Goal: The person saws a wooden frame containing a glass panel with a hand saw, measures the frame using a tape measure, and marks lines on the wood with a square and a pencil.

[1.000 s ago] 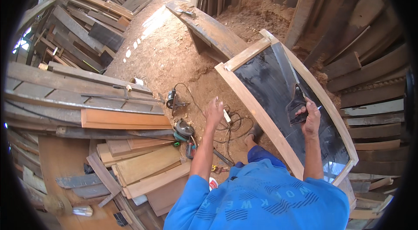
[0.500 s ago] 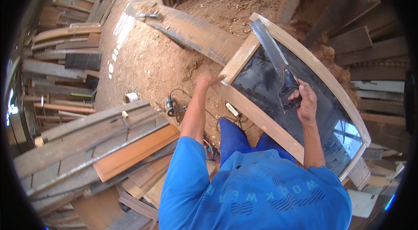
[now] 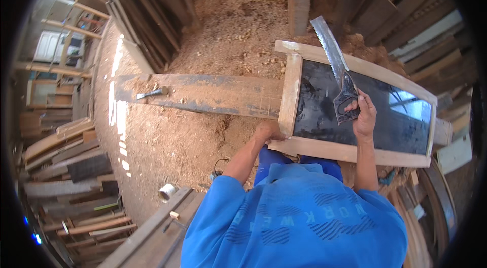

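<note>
A wooden window frame [image 3: 324, 147] with a dark glass pane [image 3: 375, 128] lies in front of me; its far rail is curved. My left hand [image 3: 270, 131] grips the frame at its near left corner, its fingers partly hidden against the wood. In my right hand [image 3: 364, 116] is a handsaw [image 3: 332, 52], held by its dark handle over the pane. The toothed blade points up and away, and its tip reaches past the frame's far rail. My right fingers are wrapped round the handle.
A long plank [image 3: 228, 93] runs left from under the frame, with a hammer [image 3: 152, 93] on it. Sawdust covers the floor [image 3: 248, 19]. Boards [image 3: 76, 166] are stacked at the left, and more planks lean at the back and right. A white cup-like container [image 3: 166, 192] stands near the lower left.
The view has turned, and the frame now lies more level across it. My left hand remains at the frame's corner, and the saw stays in my right hand, its blade now reaching beyond the far rail.
</note>
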{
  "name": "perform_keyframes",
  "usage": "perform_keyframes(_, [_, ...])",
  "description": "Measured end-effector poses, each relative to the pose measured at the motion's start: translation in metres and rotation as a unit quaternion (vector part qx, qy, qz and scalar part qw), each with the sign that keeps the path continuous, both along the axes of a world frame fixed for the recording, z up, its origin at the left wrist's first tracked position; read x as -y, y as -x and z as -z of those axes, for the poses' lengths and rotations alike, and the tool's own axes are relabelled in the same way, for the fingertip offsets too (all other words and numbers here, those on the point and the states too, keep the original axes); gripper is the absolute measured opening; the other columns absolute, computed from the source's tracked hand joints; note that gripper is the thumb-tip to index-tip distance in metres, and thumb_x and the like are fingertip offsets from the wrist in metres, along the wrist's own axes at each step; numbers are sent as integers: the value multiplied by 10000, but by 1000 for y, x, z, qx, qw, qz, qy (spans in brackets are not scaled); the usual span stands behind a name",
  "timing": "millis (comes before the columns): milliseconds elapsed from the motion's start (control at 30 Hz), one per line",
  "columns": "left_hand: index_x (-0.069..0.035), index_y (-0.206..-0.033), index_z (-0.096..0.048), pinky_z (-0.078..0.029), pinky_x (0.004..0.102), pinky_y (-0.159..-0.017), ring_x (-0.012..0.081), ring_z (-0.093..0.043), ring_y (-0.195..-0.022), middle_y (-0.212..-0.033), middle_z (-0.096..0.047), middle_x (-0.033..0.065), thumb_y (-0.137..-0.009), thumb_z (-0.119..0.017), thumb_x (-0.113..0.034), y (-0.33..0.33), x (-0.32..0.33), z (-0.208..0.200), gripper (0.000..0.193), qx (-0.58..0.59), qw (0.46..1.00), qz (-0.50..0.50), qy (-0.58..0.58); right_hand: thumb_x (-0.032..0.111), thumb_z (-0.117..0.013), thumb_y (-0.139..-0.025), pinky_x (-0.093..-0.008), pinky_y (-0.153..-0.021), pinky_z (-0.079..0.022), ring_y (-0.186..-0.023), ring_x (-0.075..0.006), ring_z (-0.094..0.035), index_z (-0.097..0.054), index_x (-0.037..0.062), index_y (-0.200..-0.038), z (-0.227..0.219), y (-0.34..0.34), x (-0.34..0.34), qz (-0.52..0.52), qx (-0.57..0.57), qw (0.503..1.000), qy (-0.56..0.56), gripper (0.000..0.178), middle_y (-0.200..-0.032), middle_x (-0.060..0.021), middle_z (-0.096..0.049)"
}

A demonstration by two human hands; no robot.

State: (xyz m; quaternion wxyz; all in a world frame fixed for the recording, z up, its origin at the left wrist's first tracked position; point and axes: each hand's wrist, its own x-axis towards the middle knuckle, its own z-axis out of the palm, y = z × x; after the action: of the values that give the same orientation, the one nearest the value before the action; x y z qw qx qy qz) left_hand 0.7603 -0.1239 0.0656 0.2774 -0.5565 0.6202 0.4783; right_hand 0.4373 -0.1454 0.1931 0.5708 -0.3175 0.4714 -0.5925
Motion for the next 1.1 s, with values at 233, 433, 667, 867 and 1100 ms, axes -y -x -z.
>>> perform_keyframes(233, [-11, -1077, -735, -596, 337, -571, 206, -715, -651, -829, -742, 106, -886, -700, -341, -16, 3, 4, 383, -108, 990, 37, -85, 169, -563, -1052, -335, -705, -569, -708, -159, -609, -589, -55, -1276, -14, -70, -65, 143, 60, 988, -18, 318, -793, -42, -582])
perform_keyframes(433, [-10, -1114, -717, -583, 330, -561, 199, -715, -706, -846, -725, 128, -857, -670, -203, -41, 11, 5, 325, -208, 971, 36, -112, 161, -548, -1058, -333, -694, -571, -703, -156, -612, -578, -56, -1288, -26, -90, -103, 209, 42, 977, 13, 318, -802, -48, -589])
perform_keyframes(667, [8, -1276, -621, -532, 447, -929, 371, -689, -1040, -1110, -725, 232, -867, -664, -253, -52, 16, 3, 487, -207, 960, 140, 125, 161, -536, -1062, -314, -703, -550, -722, -142, -606, -557, -71, -1300, -23, -96, -197, 359, 22, 933, 26, 333, -802, -37, -584])
perform_keyframes(867, [26, -1145, -652, -531, 472, -920, 399, -690, -1031, -1069, -720, 250, -849, -678, -270, -42, 6, 29, 419, -212, 953, 90, 195, 171, -561, -1052, -301, -717, -555, -732, -109, -575, -578, -46, -1348, -3, -152, -294, 493, 31, 869, 31, 367, -814, -17, -573])
perform_keyframes(1100, [13, -1117, -665, -542, 487, -810, 393, -704, -893, -913, -730, 219, -881, -642, -175, -58, -8, 41, 303, -277, 913, 93, 283, 172, -555, -1052, -290, -700, -554, -705, -99, -564, -608, -51, -1319, 41, -261, -370, 556, 51, 829, -42, 352, -801, -6, -563])
